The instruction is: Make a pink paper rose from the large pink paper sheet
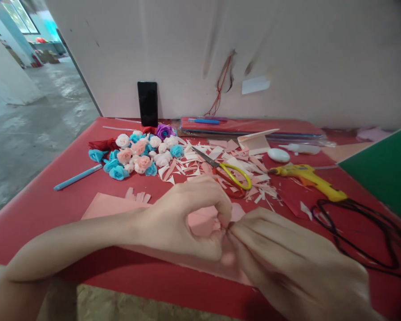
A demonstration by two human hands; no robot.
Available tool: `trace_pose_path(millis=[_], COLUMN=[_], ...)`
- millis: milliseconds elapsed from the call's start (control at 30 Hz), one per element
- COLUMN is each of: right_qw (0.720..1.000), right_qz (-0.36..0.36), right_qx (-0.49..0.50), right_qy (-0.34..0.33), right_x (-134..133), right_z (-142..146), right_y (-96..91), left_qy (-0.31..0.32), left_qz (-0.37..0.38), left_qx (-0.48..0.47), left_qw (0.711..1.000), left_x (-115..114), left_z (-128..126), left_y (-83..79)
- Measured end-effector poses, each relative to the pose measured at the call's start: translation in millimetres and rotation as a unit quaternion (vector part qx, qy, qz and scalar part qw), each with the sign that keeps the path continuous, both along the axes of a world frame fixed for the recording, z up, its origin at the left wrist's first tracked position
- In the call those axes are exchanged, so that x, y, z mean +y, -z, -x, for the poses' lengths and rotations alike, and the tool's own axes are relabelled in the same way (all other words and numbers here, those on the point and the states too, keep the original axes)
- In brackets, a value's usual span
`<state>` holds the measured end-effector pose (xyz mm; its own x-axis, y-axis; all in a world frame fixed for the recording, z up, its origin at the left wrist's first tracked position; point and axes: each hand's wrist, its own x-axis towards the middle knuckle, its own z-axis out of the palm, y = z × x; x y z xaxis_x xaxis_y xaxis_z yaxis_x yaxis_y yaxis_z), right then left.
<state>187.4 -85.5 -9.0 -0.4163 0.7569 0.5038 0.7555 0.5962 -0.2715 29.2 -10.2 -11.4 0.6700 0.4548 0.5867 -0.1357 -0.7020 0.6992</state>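
Note:
Above a pink paper sheet (107,207) at the table's front, my two hands meet fingertip to fingertip. My left hand (182,211) is curled into a ring, thumb and forefinger pinching a small crumpled piece of pink paper (216,224). From the right, my right hand (287,254) closes its fingertips at the same spot, against the paper piece's edge. Most of the piece is hidden by the fingers. Just beyond the hands lie scissors (235,174) with yellow and red handles, on a heap of pink and white paper scraps (203,156).
Several paper flowers (142,163) lie at the back left, near a blue pen (78,177) and a phone (148,103) propped against the wall. At right are a yellow glue gun (312,180), its black cord (341,249), a white oval object (278,155) and a green board (384,167).

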Motion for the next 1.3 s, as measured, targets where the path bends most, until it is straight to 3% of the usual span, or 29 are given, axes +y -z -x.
trace_pose_path(millis=[233, 300, 367, 433, 500, 600, 700, 833, 967, 1033, 1100, 1200, 1233, 1300], right_qw=[0.998, 0.991, 0.965, 0.903, 0.804, 0.676, 0.615, 0.585, 0.595, 0.635, 0.724, 0.882, 0.914, 0.947], right_qz=[0.021, 0.07, 0.185, 0.351, 0.501, 0.603, 0.627, 0.653, 0.655, 0.629, 0.557, 0.342, 0.263, 0.139], right_qx=[0.052, 0.116, 0.187, 0.247, 0.314, 0.411, 0.46, 0.459, 0.452, 0.435, 0.394, 0.307, 0.283, 0.245], right_qy=[0.001, -0.005, -0.009, -0.016, -0.057, -0.098, -0.126, -0.141, -0.115, -0.108, -0.104, -0.109, -0.122, -0.155], right_x=[1.7, 3.1, 7.1, 12.8, 18.1, 21.7, 21.6, 21.6, 20.8, 20.5, 21.3, 25.1, 27.0, 31.3], right_z=[3.1, 1.4, -2.1, -6.9, -11.4, -14.5, -13.7, -12.1, -10.4, -8.7, -7.3, -7.9, -9.1, -12.4], right_y=[-4.2, -4.7, -5.1, -4.7, -2.9, 0.8, 2.9, 4.3, 5.5, 4.2, 2.1, 1.4, 2.4, 5.6], left_qy=[0.006, 0.02, 0.034, 0.05, 0.062, 0.064, 0.071, 0.098, 0.104, 0.108, 0.098, 0.052, 0.034, 0.011], left_qz=[0.048, 0.037, 0.019, -0.003, -0.027, -0.062, -0.09, -0.118, -0.123, -0.116, -0.093, -0.06, -0.054, -0.041], left_qx=[0.003, -0.004, -0.007, -0.011, -0.014, -0.01, 0.0, 0.01, 0.041, 0.058, 0.066, 0.043, 0.029, 0.017], left_qw=[0.999, 0.999, 0.999, 0.999, 0.998, 0.996, 0.993, 0.988, 0.986, 0.986, 0.989, 0.996, 0.998, 0.999], left_x=[-0.7, 0.0, 0.9, 2.2, 3.8, 6.4, 9.0, 11.5, 11.8, 11.4, 11.3, 11.6, 11.7, 11.6], left_z=[3.9, 5.3, 6.2, 6.8, 7.2, 8.2, 9.4, 10.5, 12.6, 13.6, 13.9, 12.3, 11.4, 9.5], left_y=[2.5, 2.0, 0.8, -0.7, -2.2, -4.1, -5.8, -8.2, -10.3, -10.6, -10.2, -8.9, -8.8, -9.2])
